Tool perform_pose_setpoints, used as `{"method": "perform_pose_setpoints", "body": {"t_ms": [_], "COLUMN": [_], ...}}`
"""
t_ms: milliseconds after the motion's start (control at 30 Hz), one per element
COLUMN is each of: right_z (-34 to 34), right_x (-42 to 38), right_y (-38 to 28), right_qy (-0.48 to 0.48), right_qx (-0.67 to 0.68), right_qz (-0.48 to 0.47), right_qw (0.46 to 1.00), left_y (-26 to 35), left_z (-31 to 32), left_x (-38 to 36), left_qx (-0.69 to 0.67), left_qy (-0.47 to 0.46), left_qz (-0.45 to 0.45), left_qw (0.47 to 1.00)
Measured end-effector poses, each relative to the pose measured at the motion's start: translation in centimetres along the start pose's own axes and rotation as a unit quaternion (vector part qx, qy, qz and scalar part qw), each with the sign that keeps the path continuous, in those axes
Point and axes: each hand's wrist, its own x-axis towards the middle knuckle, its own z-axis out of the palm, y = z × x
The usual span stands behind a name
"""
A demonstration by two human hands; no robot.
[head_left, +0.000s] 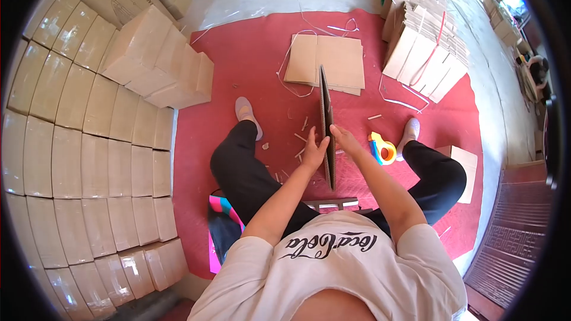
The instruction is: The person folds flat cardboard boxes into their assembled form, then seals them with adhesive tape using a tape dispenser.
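Observation:
A folded flat piece of brown cardboard stands almost edge-on between my hands, above the red mat. My right hand is closed at its right side, with the fingertips against the board; the far side of that grip is hidden. On the left, my left hand has its fingers stretched and apart, and one digit touches the board's left face. Beyond the board, flat cardboard sheets lie on the mat. A yellow-orange tape dispenser sits right of my right hand, close to my foot.
A wall of stacked brown boxes rises at left, with more boxes beside it. Bundled flat cartons stand at the right rear. Loose white strapping and scraps lie on the red mat. One box is behind my right leg.

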Motion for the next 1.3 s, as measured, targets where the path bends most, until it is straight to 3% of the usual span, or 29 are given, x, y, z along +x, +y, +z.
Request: {"method": "perform_pose_setpoints", "body": {"t_ms": [67,100,167,267,333,500,567,600,733,833,933,1000,1067,1133,1200,1233,1300], "right_z": [-1.9,-2.1,-2.3,-4.5,-6.1,-8.2,-7.7,-7.2,-6.6,-6.2,-5.0,-4.5,-4.1,-3.7,-4.2,-4.5,-5.4], "right_x": [2.4,2.1,0.8,2.3,3.1,4.4,5.2,5.2,5.1,5.5,5.7,5.5,5.0,5.0,5.3,5.1,5.3], "right_y": [2.1,1.3,-1.6,-3.1,-4.4,-7.3,-6.5,-6.6,-7.1,-6.1,-4.9,-5.4,-5.9,-5.4,-5.7,-5.4,-5.7], "right_qy": [0.069,0.071,0.263,0.364,0.358,0.310,0.314,0.323,0.319,0.254,0.259,0.250,0.238,0.236,0.237,0.228,0.227], "right_qx": [-0.152,-0.152,-0.405,-0.308,-0.331,-0.393,-0.414,-0.433,-0.435,-0.462,-0.470,-0.470,-0.480,-0.504,-0.528,-0.514,-0.501], "right_qz": [-0.178,-0.177,-0.175,-0.263,-0.234,-0.168,-0.135,-0.107,-0.147,-0.238,-0.203,-0.179,-0.198,-0.204,-0.214,-0.218,-0.222], "right_qw": [0.970,0.970,0.858,0.839,0.841,0.849,0.844,0.834,0.829,0.816,0.819,0.827,0.821,0.805,0.787,0.797,0.805], "left_y": [0.2,0.3,0.6,1.1,2.9,8.2,7.3,6.3,5.5,9.2,8.8,9.5,10.7,11.1,11.9,11.3,10.5], "left_z": [-0.7,-1.2,-2.2,-3.2,-3.5,-4.2,-4.2,-4.0,-4.3,-4.5,-5.7,-5.9,-5.6,-3.9,-2.7,-2.6,-2.3], "left_x": [0.2,0.4,0.8,0.8,0.2,-5.5,-7.3,-7.6,-6.8,-7.2,-5.3,-4.0,-1.8,2.0,4.7,5.7,8.4], "left_qx": [0.100,0.099,0.199,0.243,0.331,0.391,0.426,0.433,0.428,0.495,0.538,0.554,0.542,0.568,0.559,0.558,0.385], "left_qy": [0.027,0.025,0.092,0.127,0.033,-0.037,-0.079,-0.073,-0.055,-0.100,-0.129,-0.120,-0.110,-0.080,0.030,0.026,0.150], "left_qz": [0.075,0.074,0.109,0.096,0.070,0.025,-0.007,0.020,0.100,0.025,0.032,0.072,0.192,0.117,0.208,0.205,0.182], "left_qw": [0.992,0.992,0.969,0.957,0.940,0.919,0.901,0.898,0.897,0.863,0.832,0.820,0.811,0.811,0.802,0.804,0.892]}}
